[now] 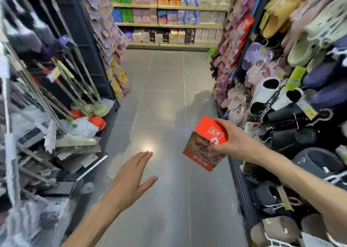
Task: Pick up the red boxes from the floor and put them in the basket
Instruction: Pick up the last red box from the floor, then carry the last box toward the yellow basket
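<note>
Currently, step in hand: carrying one red box (pixel 205 143) toward a basket; none shows in this view, so the drop point is a guess.
Right hand (pixel 231 140): wrapped around the box at its upper right corner, thumb across the printed face, fingers behind. Holding it clear of the floor (pixel 163 100).
Left hand (pixel 131 179): spread wide, palm down, holding nothing, at about 9 o'clock of the box and well apart from it.
Box position: in the air at about 4 o'clock of the view, just beside the slipper racks (pixel 293 100), tilted with one lower corner pointing down.
Box look: red top band with a white-edged label and characters, brownish photo panel in the middle, red strip with more characters along the bottom. Cardboard, edges crisp, no crushing seen.
Doing it well: the grip sits on one corner only, so the box could swing; likely wise to bring the free hand under the low corner before lowering it in.
Other boxes: none visible on the floor here.
Hazard: narrow aisle, mop handles (pixel 62 89) lean out at 9 o'clock.
</note>
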A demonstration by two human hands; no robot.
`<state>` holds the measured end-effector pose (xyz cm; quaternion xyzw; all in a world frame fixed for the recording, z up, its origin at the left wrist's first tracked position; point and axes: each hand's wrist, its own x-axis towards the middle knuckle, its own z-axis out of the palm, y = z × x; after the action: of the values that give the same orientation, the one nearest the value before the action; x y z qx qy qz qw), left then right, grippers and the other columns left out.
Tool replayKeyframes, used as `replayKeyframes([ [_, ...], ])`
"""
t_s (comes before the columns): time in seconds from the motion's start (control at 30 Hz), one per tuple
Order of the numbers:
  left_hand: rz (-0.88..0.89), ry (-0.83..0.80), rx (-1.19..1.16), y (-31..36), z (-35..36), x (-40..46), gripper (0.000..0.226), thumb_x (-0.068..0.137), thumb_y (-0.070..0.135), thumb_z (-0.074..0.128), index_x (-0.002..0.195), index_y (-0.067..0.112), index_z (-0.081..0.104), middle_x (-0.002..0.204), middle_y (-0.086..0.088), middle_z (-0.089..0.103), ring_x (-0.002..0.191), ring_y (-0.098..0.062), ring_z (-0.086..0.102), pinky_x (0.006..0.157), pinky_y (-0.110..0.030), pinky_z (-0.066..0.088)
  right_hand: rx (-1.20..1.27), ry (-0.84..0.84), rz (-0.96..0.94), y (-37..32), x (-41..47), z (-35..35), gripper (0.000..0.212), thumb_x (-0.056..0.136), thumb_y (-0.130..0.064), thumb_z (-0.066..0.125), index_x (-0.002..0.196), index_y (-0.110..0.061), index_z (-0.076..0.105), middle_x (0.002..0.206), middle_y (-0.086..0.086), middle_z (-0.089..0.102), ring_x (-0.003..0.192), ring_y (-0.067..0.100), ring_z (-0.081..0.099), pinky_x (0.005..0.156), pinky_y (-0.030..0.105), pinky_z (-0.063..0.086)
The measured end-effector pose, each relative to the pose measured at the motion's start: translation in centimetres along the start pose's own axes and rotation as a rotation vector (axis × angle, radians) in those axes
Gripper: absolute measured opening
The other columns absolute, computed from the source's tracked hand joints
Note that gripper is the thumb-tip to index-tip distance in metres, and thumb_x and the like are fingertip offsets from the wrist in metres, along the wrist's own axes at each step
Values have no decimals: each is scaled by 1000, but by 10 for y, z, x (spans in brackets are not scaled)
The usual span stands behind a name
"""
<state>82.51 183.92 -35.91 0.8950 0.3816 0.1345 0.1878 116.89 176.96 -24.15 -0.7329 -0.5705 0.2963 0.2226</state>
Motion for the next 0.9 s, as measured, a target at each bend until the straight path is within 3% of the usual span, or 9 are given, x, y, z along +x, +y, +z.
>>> replayKeyframes([
  [0.13,-31,127,20,40,-112,-35,73,94,62,49,153,27,22,156,10,28,143,-8,26,117,-30,24,-35,-53,-153,-102,-21,-56,91,71,-42,86,144,-28,34,113,-15,53,97,5,58,81,27,54],
  [0.23,-83,199,95,60,-176,-75,75,94,66,45,153,29,19,157,11,26,144,-7,24,117,-34,27,-61,-96,-287,-167,-32,-77,92,70,-48,85,144,-28,36,121,-10,56,100,1,57,80,23,50],
  [0.33,-180,254,203,80,-224,-122,76,94,64,47,154,26,20,156,6,30,142,-11,28,117,-32,27,-78,-198,-416,-231,-42,-81,81,72,-43,85,138,-33,39,118,-8,58,98,3,59,77,23,51],
  [0.4,-258,303,236,94,-251,-156,74,94,58,52,153,24,24,154,3,33,140,-12,31,118,-23,21,-90,-239,-526,-268,-45,-72,83,71,-40,87,139,-28,42,118,-5,60,96,7,62,81,31,55],
  [0.47,-365,369,274,107,-268,-199,74,94,58,53,153,23,25,154,3,34,140,-12,31,117,-16,15,-144,-276,-653,-307,-52,-56,91,68,-44,88,143,-24,42,122,-2,60,99,12,61,88,35,54],
  [0.63,-664,482,402,148,-284,-336,74,95,68,40,154,30,16,157,6,29,143,-11,27,117,-31,27,-184,-472,-906,-405,-109,9,96,69,-49,85,148,-26,35,116,-10,52,91,3,57,71,18,44],
  [0.73,-859,549,424,186,-287,-430,74,94,69,40,153,29,20,155,4,33,142,-15,31,114,-39,33,-176,-620,-1052,-457,-171,56,94,71,-49,85,147,-28,35,111,-13,54,87,-1,57,67,16,45],
  [0.8,-984,600,443,218,-286,-495,75,93,66,44,153,27,23,154,1,35,141,-17,33,115,-38,32,-162,-692,-1161,-487,-222,88,84,73,-40,86,142,-24,41,110,-11,58,87,0,58,71,13,44],
  [0.9,-1165,653,500,279,-277,-592,75,93,61,51,153,26,24,155,2,33,142,-15,31,116,-31,26,-186,-807,-1324,-526,-310,139,89,69,-42,88,144,-24,43,123,-6,60,100,7,59,84,22,43],
])
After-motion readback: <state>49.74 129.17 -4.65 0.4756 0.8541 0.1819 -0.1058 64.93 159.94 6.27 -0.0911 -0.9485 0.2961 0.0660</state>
